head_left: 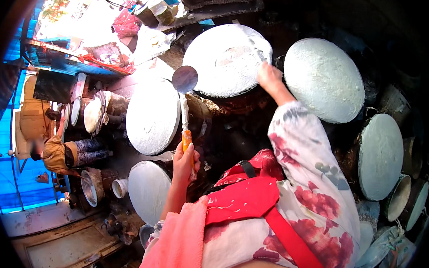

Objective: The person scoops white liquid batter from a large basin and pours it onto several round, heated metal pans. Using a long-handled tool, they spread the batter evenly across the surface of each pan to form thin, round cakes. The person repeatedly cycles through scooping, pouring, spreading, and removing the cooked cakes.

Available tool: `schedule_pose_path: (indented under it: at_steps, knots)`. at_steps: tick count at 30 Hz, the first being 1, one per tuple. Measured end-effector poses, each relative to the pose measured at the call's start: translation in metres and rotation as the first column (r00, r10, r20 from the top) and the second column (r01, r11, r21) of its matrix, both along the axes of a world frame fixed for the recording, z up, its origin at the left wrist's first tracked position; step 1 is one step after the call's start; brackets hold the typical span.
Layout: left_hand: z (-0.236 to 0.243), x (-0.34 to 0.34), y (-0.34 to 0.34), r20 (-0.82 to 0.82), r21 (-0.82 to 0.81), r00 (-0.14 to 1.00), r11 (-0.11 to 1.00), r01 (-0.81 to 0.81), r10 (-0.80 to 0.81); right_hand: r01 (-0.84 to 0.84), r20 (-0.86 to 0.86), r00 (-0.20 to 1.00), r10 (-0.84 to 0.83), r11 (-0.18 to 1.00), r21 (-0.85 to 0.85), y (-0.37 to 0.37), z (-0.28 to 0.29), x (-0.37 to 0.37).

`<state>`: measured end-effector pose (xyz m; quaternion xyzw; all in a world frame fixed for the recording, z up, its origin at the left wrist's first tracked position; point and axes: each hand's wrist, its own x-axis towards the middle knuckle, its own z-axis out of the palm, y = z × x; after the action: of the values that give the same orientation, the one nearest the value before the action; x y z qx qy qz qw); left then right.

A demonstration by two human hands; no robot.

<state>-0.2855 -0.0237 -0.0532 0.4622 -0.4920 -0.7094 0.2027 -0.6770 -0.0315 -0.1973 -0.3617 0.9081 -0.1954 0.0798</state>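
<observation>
My left hand (183,161) is closed around the orange handle of a ladle (184,111). Its shaft is coated white, and its round metal head (185,79) points away from me, between two large white round surfaces. Ahead of me is the far white round top (210,61), with a patchy, textured middle. At its right edge, my right hand (271,80) reaches out with fingers closed. A thin greyish shape shows just beyond those fingers, but I cannot make out what they hold. To the left lies another white round top (153,115).
More white round tops stand around me: one at the right (324,79), one farther right (381,157) and one at the lower left (150,190). A person in yellow (55,154) works at the far left near a blue sheet (28,187). A pink cloth (174,243) hangs at my front.
</observation>
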Motion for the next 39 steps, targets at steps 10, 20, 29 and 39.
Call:
schedule_pose_path:
  at_steps: [10,20,29,39]
  knots:
    - [0.004,-0.011,-0.006,-0.06,0.068,0.998,0.997,0.028,-0.024,0.022,0.194,0.981,-0.007,0.997,-0.073,0.07,0.006,0.104]
    - [0.016,-0.017,-0.011,-0.06,0.135,0.994,0.986,0.098,-0.091,-0.066,0.156,0.986,0.062,0.998,0.015,0.074,0.015,0.088]
    - [0.022,-0.02,-0.02,-0.023,0.161,0.993,0.98,0.118,-0.116,-0.159,0.057,0.986,0.158,0.987,0.021,0.064,0.014,0.067]
    - [0.017,-0.019,-0.031,0.036,0.147,0.996,0.986,0.081,-0.087,-0.461,-0.01,0.885,0.465,0.881,0.11,0.048,0.016,0.034]
